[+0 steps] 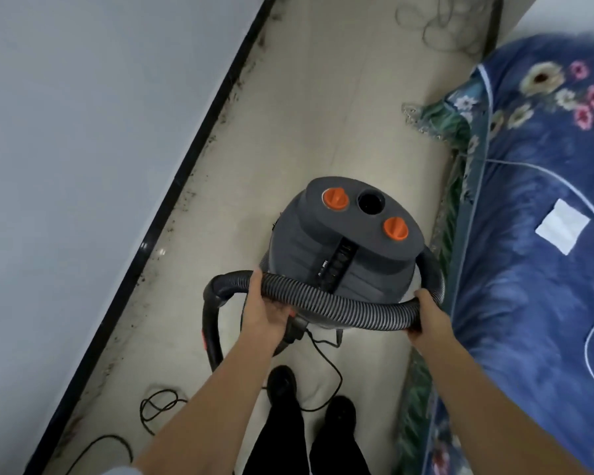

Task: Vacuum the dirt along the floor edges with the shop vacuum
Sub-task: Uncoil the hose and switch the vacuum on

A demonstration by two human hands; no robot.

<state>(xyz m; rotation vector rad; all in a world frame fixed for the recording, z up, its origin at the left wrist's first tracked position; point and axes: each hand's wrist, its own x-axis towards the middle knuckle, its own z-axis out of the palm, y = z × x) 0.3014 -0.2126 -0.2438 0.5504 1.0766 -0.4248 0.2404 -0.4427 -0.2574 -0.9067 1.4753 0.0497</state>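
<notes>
Fingers of both hands grip the hose (336,305); shop vacuum (343,241) stands between baseboard (186,166) and bed (528,200).

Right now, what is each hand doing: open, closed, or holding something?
Left hand: closed around the ribbed vacuum hose, near its black curved end.
Right hand: closed around the same hose, further along, beside the bed.

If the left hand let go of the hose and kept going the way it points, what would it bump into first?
Probably the shop vacuum's grey body. The left hand grips the ribbed hose with its fingers pointing up-frame at the drum right behind it, though depth is hard to judge.
</notes>
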